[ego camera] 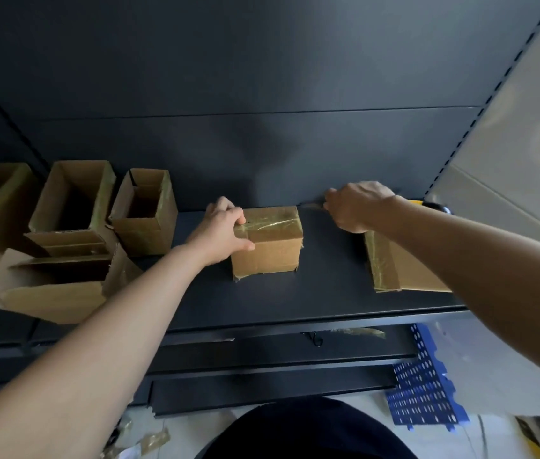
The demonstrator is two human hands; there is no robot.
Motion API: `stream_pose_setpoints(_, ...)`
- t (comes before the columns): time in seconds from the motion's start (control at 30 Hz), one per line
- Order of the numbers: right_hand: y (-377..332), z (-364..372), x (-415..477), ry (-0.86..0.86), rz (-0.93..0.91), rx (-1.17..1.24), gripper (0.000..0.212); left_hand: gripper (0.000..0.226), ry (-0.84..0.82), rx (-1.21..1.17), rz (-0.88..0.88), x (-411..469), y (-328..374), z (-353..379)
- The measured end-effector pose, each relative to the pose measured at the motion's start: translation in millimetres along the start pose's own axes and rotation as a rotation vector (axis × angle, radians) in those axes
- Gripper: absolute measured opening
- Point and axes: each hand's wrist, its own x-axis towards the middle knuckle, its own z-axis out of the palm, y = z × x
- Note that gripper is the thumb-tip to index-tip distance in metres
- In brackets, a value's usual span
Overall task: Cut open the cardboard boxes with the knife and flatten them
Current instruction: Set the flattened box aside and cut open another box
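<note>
A small brown cardboard box (pixel 271 250), sealed with shiny clear tape, stands in the middle of a dark metal shelf (pixel 328 286). The left hand (pixel 225 233) grips its upper left edge, thumb on the front face. The right hand (pixel 356 207) is curled at the back of the shelf, a thin strip (pixel 311 205) poking from it; what it holds is unclear. Opened cardboard boxes (pixel 142 213) stand to the left.

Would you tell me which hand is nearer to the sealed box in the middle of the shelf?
Left. The left hand grips the sealed box at its top left edge; the right hand is apart, off to its right.
</note>
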Motion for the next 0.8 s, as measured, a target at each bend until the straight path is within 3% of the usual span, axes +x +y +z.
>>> stream_pose_setpoints(0.1,-4,-11,3,0.08,-0.006,-0.015,0.034,0.043,0.038,0.012,0.015,-2,-1,5)
stream_pose_setpoints(0.3,-37,-21,6,0.016,-0.302,0.019,0.033,0.046,0.001,-0.055,-0.004,-1,-6,0)
stream_pose_setpoints(0.63,-51,-31,25,0.011,-0.286,-0.023,0.032,0.051,-0.019,-0.038,-0.005,-3,-4,0)
stream_pose_setpoints(0.8,-49,-39,26,-0.093,-0.344,-0.01,0.034,0.056,-0.107,-0.022,-0.026,-1,-2,-1)
